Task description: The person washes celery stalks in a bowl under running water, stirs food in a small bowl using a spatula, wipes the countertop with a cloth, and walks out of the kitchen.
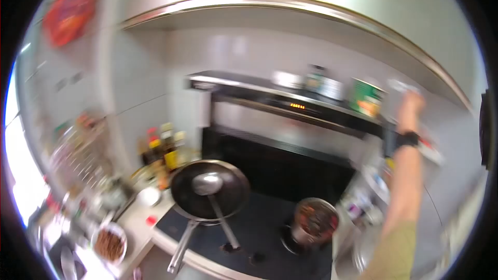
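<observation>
My right arm reaches up at the right, with a dark band on the wrist. My right hand (412, 102) is beside the far right end of the black range hood (249, 84), its fingers smeared by motion. Right at the fingertips is a pale, see-through thing (398, 86), and I cannot tell whether the hand holds it. Just left of the hand, a green box or tin (367, 96) with an orange patch stands on the hood's top. My left hand is out of view.
A wok (184, 197) with a ladle (208, 182) sits on the black cooktop (259, 218). Right of it is a pot (306, 236) with dark food. Bottles (168, 150) stand behind the wok; a bowl of brown food (110, 245) is at left. A cabinet (290, 1) overhangs the hood.
</observation>
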`<state>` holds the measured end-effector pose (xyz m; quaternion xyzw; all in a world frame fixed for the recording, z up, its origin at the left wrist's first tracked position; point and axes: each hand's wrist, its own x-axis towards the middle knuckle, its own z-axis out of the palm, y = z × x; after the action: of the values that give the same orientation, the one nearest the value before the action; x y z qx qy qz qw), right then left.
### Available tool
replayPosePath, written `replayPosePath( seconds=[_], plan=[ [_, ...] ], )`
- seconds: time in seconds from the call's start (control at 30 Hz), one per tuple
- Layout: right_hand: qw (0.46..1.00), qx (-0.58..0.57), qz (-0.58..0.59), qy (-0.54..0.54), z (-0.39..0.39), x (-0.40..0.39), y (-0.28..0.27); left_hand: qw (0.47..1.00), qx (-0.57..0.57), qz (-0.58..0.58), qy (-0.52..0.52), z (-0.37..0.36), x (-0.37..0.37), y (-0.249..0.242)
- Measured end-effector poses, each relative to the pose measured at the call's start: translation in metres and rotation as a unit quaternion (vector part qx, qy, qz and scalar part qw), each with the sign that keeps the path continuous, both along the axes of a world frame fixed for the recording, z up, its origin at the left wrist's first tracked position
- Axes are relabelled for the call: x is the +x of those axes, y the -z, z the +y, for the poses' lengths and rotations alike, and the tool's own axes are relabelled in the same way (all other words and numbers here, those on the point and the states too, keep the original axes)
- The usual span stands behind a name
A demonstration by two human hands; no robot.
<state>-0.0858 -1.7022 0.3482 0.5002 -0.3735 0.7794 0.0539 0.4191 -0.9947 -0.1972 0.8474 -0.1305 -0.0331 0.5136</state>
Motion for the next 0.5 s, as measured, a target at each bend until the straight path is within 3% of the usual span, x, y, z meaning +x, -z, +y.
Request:
replayPosePath(
  seconds=[0.03,0.07,0.17,0.2,0.23,0.27,0.5],
  plan=[
    [0.993,0.007,0.103,0.054,-0.015,0.012,-0.013,0.948,-0.236,0.192,-0.093,0.004,0.007,0.032],
    [0.977,0.005,0.195,0.079,-0.037,0.021,-0.028,0.948,-0.213,0.181,-0.155,0.0,-0.023,0.009],
    [0.916,0.059,0.387,0.091,-0.056,0.063,-0.03,0.938,-0.051,0.215,-0.266,0.001,-0.066,-0.001],
    [0.89,0.111,0.437,0.069,-0.072,0.071,-0.024,0.936,-0.067,0.212,-0.272,-0.003,-0.081,-0.012],
    [0.873,0.141,0.462,0.07,-0.084,0.069,-0.014,0.93,-0.118,0.211,-0.277,0.001,-0.085,0.009],
    [0.861,0.161,0.476,0.078,-0.095,0.074,-0.003,0.918,-0.153,0.223,-0.289,-0.003,-0.095,-0.001],
    [0.817,0.191,0.525,0.141,-0.114,0.086,0.02,0.909,-0.176,0.235,-0.296,0.003,-0.11,0.017]
  ],
)
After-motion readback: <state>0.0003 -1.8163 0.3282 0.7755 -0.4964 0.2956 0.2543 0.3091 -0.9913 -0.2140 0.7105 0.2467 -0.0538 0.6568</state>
